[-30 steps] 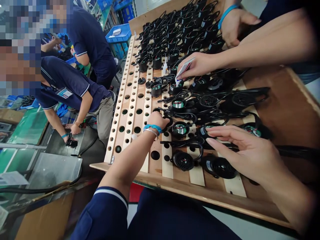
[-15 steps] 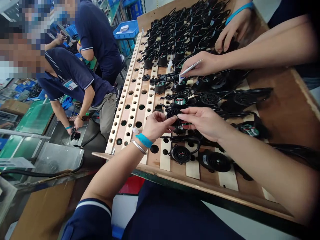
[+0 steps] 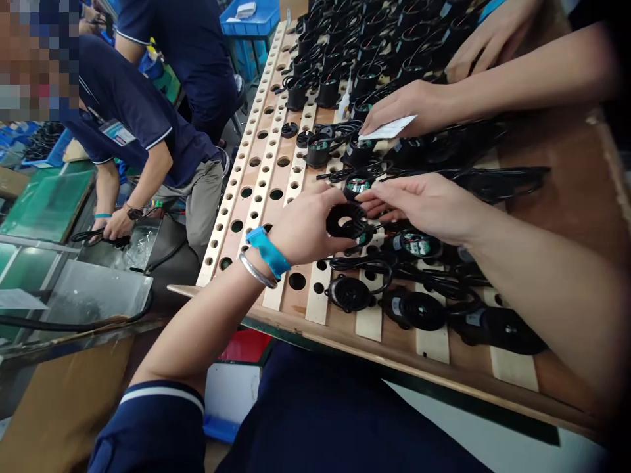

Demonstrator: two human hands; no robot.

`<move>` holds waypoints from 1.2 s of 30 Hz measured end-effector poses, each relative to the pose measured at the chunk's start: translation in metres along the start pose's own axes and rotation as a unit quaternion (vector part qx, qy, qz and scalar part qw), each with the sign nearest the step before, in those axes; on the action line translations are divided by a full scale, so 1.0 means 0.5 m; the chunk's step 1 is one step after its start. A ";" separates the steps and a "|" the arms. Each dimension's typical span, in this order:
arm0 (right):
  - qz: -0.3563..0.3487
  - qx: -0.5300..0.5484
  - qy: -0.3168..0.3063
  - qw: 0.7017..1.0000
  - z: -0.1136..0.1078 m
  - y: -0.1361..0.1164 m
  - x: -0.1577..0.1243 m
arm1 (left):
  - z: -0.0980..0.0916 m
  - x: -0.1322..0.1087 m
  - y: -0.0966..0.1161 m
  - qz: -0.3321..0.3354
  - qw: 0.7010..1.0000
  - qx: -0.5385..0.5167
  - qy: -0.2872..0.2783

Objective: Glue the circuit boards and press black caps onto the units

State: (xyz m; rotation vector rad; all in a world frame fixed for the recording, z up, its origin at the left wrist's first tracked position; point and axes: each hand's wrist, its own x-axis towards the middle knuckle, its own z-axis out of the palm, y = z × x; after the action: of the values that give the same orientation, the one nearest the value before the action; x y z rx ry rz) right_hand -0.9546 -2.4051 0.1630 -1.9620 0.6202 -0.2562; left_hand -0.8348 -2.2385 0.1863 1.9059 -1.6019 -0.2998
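My left hand [image 3: 308, 226] holds a black round slotted cover [image 3: 337, 222] tilted on edge between thumb and fingers. Close to its right, my right hand [image 3: 424, 200] has thumb and fingertips drawn together; what they pinch, if anything, I cannot make out. Just beyond the fingertips stands a black round housing [image 3: 357, 186] with a green circuit board and wires inside. Another open housing [image 3: 419, 243] with a board sits below my right hand. Nearer the table's front edge lie a covered round black unit [image 3: 350, 292] and a second covered unit [image 3: 424, 310], with black cables around them.
A co-worker's hand [image 3: 409, 105] holds a flat white piece [image 3: 389, 128] over the housings; their other hand [image 3: 493, 43] reaches in at upper right. A small white bottle [image 3: 344, 105] stands among the units. Perforated wooden strips [image 3: 261, 197] line the board. Other people work at left.
My right hand has come off the cover and sits slightly up and right of it. My left hand has turned the cover on edge. The co-worker's white piece has tilted flatter.
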 end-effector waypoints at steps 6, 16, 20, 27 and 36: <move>-0.152 -0.335 -0.042 0.929 -0.045 0.137 -0.003 | 0.053 -0.045 -0.023 -0.069 0.996 0.055 0.005; -0.230 -0.365 -0.037 0.901 -0.055 0.168 -0.029 | 0.100 -0.043 -0.044 -0.076 0.991 0.103 -0.049; -0.221 -0.382 -0.020 0.897 -0.052 0.173 -0.035 | 0.105 -0.017 -0.036 -0.079 0.988 0.112 -0.066; -0.160 -0.421 -0.037 0.892 -0.042 0.143 -0.040 | 0.119 0.035 -0.037 -0.027 0.990 0.105 -0.091; -0.151 -0.416 -0.029 0.896 -0.034 0.132 -0.041 | 0.151 0.059 -0.045 -0.017 0.991 0.098 -0.092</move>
State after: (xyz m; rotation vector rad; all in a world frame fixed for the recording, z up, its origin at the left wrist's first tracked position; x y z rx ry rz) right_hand -0.9999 -2.4303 0.1143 -2.8935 0.4032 -0.1221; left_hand -0.8507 -2.2887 0.1205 2.1069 -1.7770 -0.3540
